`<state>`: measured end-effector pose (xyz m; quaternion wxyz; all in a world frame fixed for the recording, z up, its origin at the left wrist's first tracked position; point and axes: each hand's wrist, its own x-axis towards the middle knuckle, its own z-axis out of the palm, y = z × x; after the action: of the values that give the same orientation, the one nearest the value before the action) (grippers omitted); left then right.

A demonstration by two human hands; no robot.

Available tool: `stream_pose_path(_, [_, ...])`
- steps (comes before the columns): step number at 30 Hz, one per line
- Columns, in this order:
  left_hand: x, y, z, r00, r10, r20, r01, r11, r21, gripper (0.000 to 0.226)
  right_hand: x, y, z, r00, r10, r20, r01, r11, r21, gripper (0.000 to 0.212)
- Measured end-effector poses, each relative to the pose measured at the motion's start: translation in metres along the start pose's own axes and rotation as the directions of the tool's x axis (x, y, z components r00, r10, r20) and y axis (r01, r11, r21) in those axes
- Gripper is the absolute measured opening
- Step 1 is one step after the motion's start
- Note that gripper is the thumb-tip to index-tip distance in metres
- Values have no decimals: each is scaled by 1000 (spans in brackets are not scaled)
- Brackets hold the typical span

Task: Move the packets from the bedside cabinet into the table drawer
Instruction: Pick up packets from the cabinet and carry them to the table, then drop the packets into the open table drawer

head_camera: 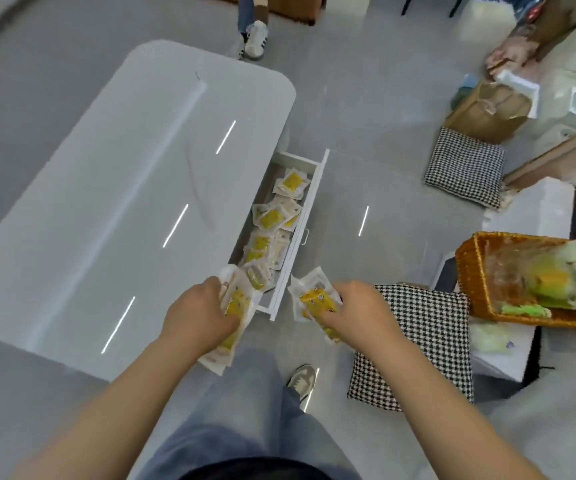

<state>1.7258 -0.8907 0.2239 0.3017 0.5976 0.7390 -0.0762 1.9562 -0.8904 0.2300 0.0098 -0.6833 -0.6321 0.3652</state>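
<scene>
Small clear plastic packets (234, 306) with yellow insides, one bunch gripped tight in the left hand (196, 317), right at the near end of the drawer. Another bunch of packets (314, 303) pinched in the curled fingers of the right hand (359, 306), just right of the drawer front, over the floor. Lots more lying in a messy row inside the long white pull-out drawer (309, 209), open on the right side of the shiny white table (124, 185) with round corners. Probably very light, soft and floppy, and a bit slippery, so easy to drop from a full fist. Best held by the flat sealed edges or scooped from under, not squeezed hard in the middle. Near right, a black-and-white checked cushion (418, 341) on the floor; past it, a brown woven basket (477, 271) with green and yellow things inside.
</scene>
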Motion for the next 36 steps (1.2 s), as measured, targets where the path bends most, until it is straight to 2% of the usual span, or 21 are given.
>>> stream_pose_path(8, [24, 6, -1, 984, -171, -58, 159, 972, -171, 30, 64, -14, -15, 987, -103, 122, 115, 989, -97, 24])
stream_pose_path(16, [78, 6, -28, 973, -224, -58, 208, 955, -213, 26, 129, -47, -36, 966, -175, 188, 209, 961, -181, 29])
stream_pose_path(20, [102, 7, -46, 976, -212, -39, 200, 960, -197, 24, 158, -64, -46, 961, -198, 194, 239, 946, -219, 22])
stream_pose_path(25, [114, 1, -58, 962, -269, -33, 252, 931, -265, 27, 186, -92, -53, 944, -222, 246, 279, 931, -233, 26])
stream_pose_path(31, [120, -9, -58, 916, -402, -8, 372, 856, -358, 26, 219, -126, -58, 886, -309, 347, 412, 866, -282, 37])
stream_pose_path(36, [126, -9, -54, 839, -544, 31, 494, 735, -465, 27, 254, -148, -53, 790, -372, 488, 554, 774, -306, 41])
